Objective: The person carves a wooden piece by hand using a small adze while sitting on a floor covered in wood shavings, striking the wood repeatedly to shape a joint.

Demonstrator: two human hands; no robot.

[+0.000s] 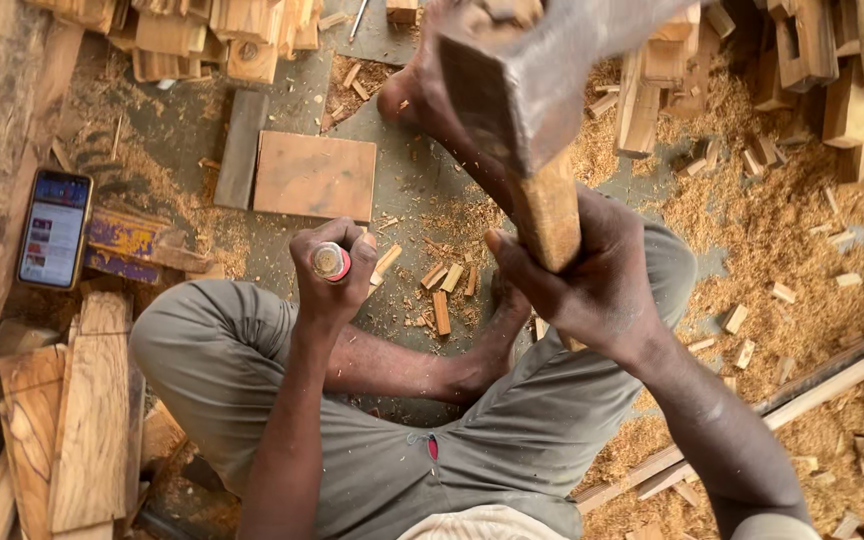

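- Chisel [331,262] gripped upright in closed left hand [330,275], above sawdust-covered floor [402,190].
- Mallet [522,110], probably wooden, held raised by its handle in closed right hand [582,275].
- Wood chips [442,290] lying between the feet; phone [53,228] at left.

The person sits on the floor [407,190] with knees spread. The left hand [332,268] holds a chisel [330,261] upright between the knees; the right hand [582,275], to its right, holds a mallet [522,90] raised above. A flat board [315,176] lies beyond the chisel, wood chips [442,290] just right of it. A phone [53,228] lies far left, stacked planks [72,420] below it, and sawdust [802,220] spreads on the right.
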